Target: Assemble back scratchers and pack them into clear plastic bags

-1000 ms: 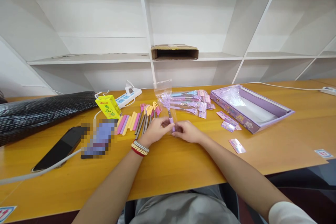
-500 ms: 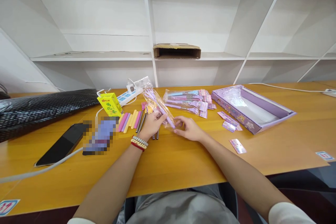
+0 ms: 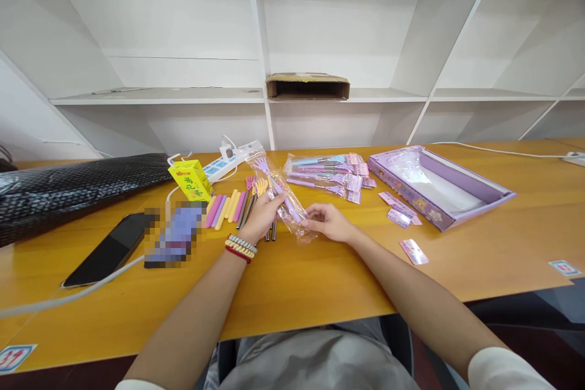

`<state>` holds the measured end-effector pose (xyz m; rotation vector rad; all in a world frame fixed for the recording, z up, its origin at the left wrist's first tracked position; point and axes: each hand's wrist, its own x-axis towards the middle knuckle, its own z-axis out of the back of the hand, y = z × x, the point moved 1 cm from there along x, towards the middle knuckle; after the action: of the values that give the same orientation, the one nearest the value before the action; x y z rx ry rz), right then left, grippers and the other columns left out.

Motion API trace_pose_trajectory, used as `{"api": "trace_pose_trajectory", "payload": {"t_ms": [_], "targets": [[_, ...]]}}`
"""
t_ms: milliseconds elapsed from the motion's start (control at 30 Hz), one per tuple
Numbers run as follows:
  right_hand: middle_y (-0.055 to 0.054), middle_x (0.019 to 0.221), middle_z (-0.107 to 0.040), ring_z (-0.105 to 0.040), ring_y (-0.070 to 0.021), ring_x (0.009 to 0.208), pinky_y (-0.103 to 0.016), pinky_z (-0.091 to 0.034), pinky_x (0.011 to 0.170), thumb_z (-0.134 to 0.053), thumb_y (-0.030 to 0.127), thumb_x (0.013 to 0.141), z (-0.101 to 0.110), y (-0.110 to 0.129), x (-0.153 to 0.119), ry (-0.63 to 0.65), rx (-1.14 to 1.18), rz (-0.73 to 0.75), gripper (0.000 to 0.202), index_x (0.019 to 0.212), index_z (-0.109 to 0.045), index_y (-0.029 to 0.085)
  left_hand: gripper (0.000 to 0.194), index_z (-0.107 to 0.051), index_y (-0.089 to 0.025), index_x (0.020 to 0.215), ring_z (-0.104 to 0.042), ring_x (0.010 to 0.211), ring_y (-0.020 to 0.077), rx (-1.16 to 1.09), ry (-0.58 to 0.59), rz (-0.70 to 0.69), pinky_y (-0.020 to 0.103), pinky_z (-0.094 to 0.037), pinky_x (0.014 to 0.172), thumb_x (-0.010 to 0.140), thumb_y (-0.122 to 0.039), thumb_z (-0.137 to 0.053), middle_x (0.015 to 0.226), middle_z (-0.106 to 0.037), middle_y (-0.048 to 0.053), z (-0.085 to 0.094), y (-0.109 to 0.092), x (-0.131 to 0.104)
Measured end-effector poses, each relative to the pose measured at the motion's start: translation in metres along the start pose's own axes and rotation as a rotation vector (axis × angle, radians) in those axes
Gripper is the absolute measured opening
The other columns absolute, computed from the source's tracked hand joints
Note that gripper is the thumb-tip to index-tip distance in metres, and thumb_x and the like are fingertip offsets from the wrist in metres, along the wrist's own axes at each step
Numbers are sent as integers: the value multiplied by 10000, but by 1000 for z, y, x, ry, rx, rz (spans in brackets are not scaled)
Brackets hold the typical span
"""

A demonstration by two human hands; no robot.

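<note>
A purple back scratcher with a small hand-shaped head (image 3: pixel 262 164) lies slanted inside a clear plastic bag (image 3: pixel 299 200). My left hand (image 3: pixel 262 214) is closed around the bag's left side, thumb on top. At the lower end, my right hand (image 3: pixel 329 221) pinches the bag near the purple handle tip. Pink and yellow scratcher heads (image 3: pixel 261 186) on metal rods lie just behind my left hand, which partly hides them. Left of them, several loose pink, purple and yellow handle tubes (image 3: pixel 223 209) form a row.
Several bagged scratchers (image 3: pixel 326 173) lie behind my right hand. Small printed cards (image 3: pixel 414 251) and a purple open box (image 3: pixel 439 186) are on the right. On the left are a yellow drink carton (image 3: pixel 192 181), a power strip (image 3: pixel 220 167), a black phone (image 3: pixel 107 250) and a white cable.
The scratcher has slid further down into the bag, and the bag's lower end now spreads out near my right hand. My right hand has closed onto the bag.
</note>
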<state>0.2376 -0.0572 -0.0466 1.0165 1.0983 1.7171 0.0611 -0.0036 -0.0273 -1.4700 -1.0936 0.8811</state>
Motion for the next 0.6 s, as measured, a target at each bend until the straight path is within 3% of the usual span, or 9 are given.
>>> {"api": "trace_pose_trajectory", "payload": {"t_ms": [200,333,467,600], "targets": [[15,643,-604,-508,-97,531,-221,-389,521,-676,407,693,1,-5,1,-37,46,-64,511,1104,-529,141,312,-596,-131,903,-601,745,164,214,180,-49,301,-476,700,681,-333,-680,811,-640,37,-4,3,-3],[8,693,-635,-523,-100,526,-210,-380,496,-713,301,649,-1,-5,1,46,43,-112,608,1184,-459,163,322,-602,-126,921,-597,772,174,282,281,-90,325,-472,751,690,-338,-673,841,-646,51,-11,4,-6],[17,711,-632,-516,-90,522,-193,-372,480,-724,201,604,-2,-2,1,116,64,-104,605,1148,-462,171,350,-602,-123,943,-603,781,189,277,263,-105,329,-477,731,695,-362,-667,854,-655,60,-12,5,-5],[35,647,-585,-472,-70,486,-184,-361,460,-710,226,622,-1,-4,1,103,51,-145,463,1034,-515,145,329,-611,-112,923,-599,820,193,262,208,-136,333,-462,774,698,-345,-668,858,-660,65,-10,6,-3]]}}
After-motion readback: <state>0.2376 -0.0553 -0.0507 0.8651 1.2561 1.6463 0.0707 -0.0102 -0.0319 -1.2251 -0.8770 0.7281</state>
